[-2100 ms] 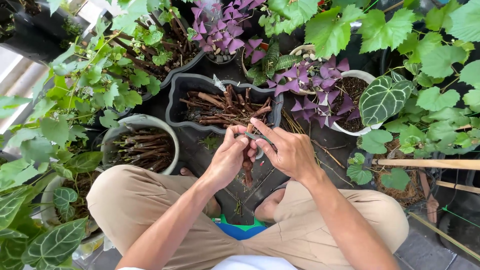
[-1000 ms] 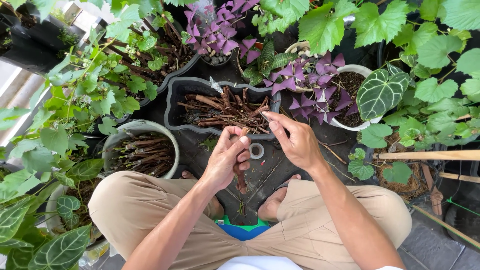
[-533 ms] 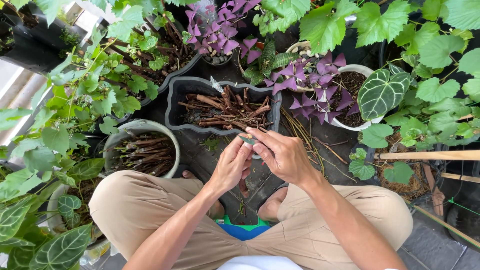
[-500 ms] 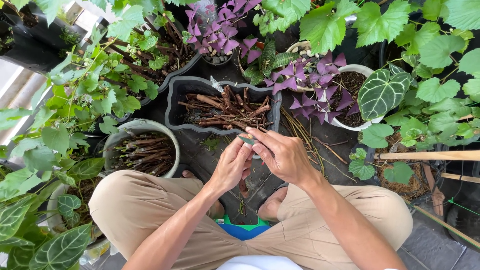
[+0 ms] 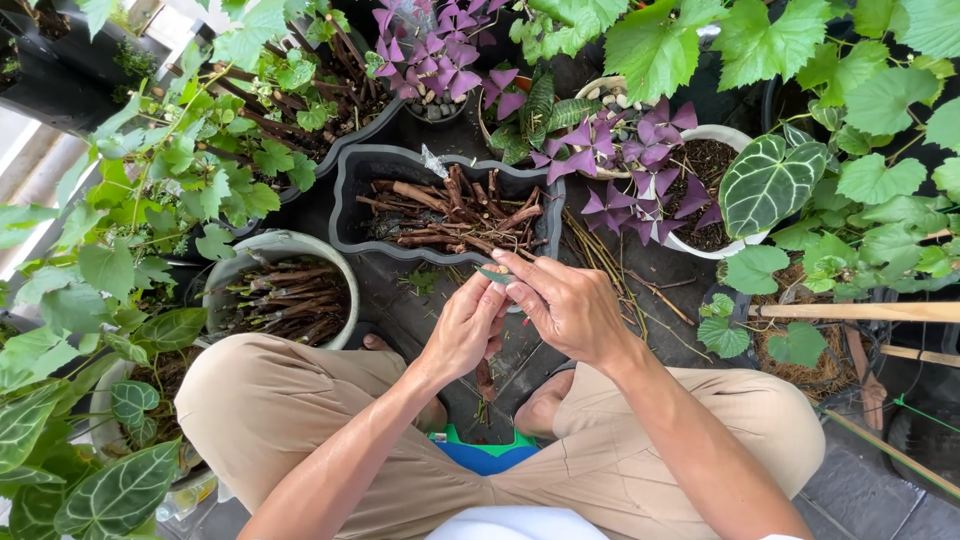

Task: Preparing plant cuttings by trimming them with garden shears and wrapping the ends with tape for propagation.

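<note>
Brown stem cutting (image 5: 487, 368) is now hanging between both hands, left hand (image 5: 462, 330) and right hand (image 5: 565, 305) having closed in from a second ago, fingertips pinching something small and greenish (image 5: 495, 275) near the grey tray (image 5: 347, 190).

No labels, signs or screens show. The only package-like thing is a crumpled clear plastic bag (image 5: 415, 12) at the top edge, among the purple-leaved plants (image 5: 430, 55).

I am seeing the dark floor (image 5: 690, 285) carrying a black tray (image 5: 345, 200), a grey pot (image 5: 225, 275), a white pot (image 5: 735, 245) and scattered thin stems (image 5: 610, 265).
</note>
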